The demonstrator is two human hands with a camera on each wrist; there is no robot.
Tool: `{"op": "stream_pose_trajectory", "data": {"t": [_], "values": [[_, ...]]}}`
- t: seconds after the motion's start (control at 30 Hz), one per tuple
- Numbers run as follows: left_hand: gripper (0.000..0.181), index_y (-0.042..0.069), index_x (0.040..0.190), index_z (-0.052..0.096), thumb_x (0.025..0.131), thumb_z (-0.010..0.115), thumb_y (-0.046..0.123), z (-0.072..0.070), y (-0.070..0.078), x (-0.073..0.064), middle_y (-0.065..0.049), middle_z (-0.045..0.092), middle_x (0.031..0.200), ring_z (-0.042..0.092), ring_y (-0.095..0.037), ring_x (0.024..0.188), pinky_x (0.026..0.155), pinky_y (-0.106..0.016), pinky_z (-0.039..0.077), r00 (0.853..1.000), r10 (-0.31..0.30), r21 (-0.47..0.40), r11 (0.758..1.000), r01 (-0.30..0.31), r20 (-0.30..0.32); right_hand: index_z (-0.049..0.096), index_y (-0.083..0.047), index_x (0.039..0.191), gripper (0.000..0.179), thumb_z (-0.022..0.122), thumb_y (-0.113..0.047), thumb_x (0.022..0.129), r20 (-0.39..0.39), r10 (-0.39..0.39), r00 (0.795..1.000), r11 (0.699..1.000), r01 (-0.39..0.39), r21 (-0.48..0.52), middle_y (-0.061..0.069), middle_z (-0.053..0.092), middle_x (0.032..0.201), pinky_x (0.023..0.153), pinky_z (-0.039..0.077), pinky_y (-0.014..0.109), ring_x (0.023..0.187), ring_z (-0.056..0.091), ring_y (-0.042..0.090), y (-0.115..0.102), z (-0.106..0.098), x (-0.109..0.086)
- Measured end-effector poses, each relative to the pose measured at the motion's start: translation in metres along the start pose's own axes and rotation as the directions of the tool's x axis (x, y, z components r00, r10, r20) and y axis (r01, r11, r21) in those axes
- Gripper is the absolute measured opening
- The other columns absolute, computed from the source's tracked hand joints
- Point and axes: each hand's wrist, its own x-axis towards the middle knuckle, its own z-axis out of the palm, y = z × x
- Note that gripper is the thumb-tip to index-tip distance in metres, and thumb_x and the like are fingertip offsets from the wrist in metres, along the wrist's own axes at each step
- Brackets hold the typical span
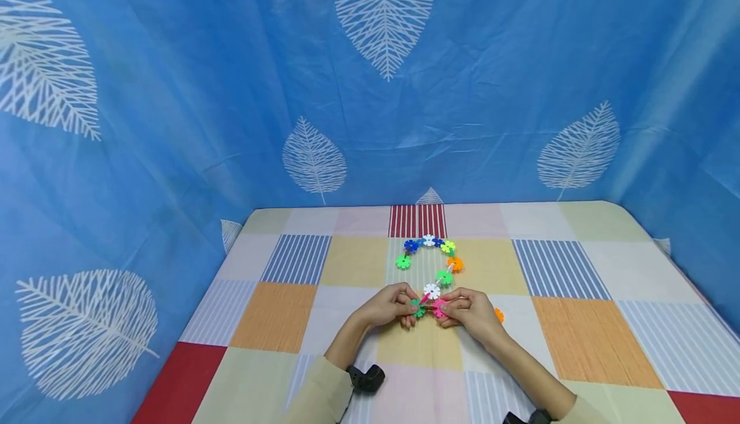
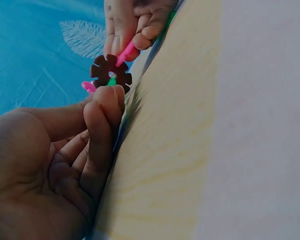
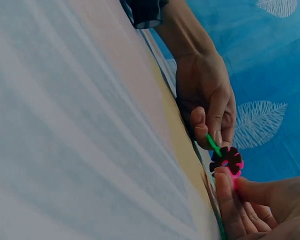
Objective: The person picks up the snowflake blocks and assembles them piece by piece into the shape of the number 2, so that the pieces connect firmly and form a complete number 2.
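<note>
A curved chain of notched plastic snowflake discs lies on the table, its top at a white disc. The chain bends past an orange disc and a light green disc down to a lower white disc by the hands. My left hand pinches a green disc between thumb and fingertips. With thumb and fingers, my right hand grips a pink disc. A brown disc sits edge-on between them, slotted against both. Another pink piece shows behind the brown disc.
An orange disc lies just beyond the right hand, partly behind it. A patchwork cloth covers the table. Blue curtains with white leaf prints hang behind and at both sides.
</note>
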Motion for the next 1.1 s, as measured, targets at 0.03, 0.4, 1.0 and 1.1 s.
{"op": "stream_pose_trajectory", "data": {"t": [0.03, 0.4, 1.0, 1.1], "values": [[0.013, -0.010, 0.102, 0.045, 0.091, 0.050, -0.006, 0.000, 0.000, 0.001, -0.004, 0.061, 0.067, 0.057, -0.010, 0.053, 0.053, -0.020, 0.049, 1.000, -0.004, 0.000, 1.000, 0.004, -0.002, 0.050, 0.019, 0.107, 0.028, 0.060, 0.005, 0.085, 0.001, -0.002, 1.000, 1.000, 0.002, -0.002, 0.021, 0.067, 0.081, 0.065, 0.055, 0.037, 0.065, 0.067, 0.025, 0.000, -0.001, 0.000], [0.015, -0.003, 0.099, 0.053, 0.088, 0.060, 0.004, 0.003, 0.004, 0.002, -0.011, 0.065, 0.068, 0.059, -0.014, 0.052, 0.051, -0.025, 0.052, 0.984, -0.102, 0.004, 0.995, 0.103, -0.148, 0.070, -0.004, 0.096, 0.018, 0.069, -0.017, 0.083, 0.011, -0.268, 0.963, 0.798, 0.228, -0.557, 0.000, 0.064, 0.072, 0.051, 0.047, 0.024, 0.060, 0.057, 0.011, -0.010, -0.040, 0.003], [0.035, 0.012, 0.099, 0.065, 0.076, 0.075, 0.036, 0.008, 0.016, -0.001, 0.002, 0.055, 0.063, 0.043, -0.003, 0.053, 0.048, -0.018, 0.035, 0.934, 0.262, 0.660, 0.750, -0.040, -0.242, 0.060, -0.014, 0.086, 0.023, 0.078, -0.015, 0.073, 0.107, -0.331, 0.938, 0.677, 0.315, -0.665, -0.007, 0.055, 0.071, 0.050, 0.042, 0.021, 0.058, 0.049, 0.005, -0.004, -0.062, -0.011], [0.031, 0.015, 0.096, 0.070, 0.072, 0.078, 0.034, 0.016, 0.015, 0.003, -0.004, 0.051, 0.069, 0.037, -0.004, 0.060, 0.052, -0.017, 0.032, 0.867, 0.441, 0.729, 0.669, -0.144, -0.233, 0.060, -0.011, 0.088, 0.021, 0.075, -0.006, 0.075, 0.039, -0.381, 0.924, 0.710, 0.319, -0.628, -0.005, 0.060, 0.069, 0.046, 0.046, 0.022, 0.054, 0.054, 0.005, -0.003, -0.053, -0.007]]}}
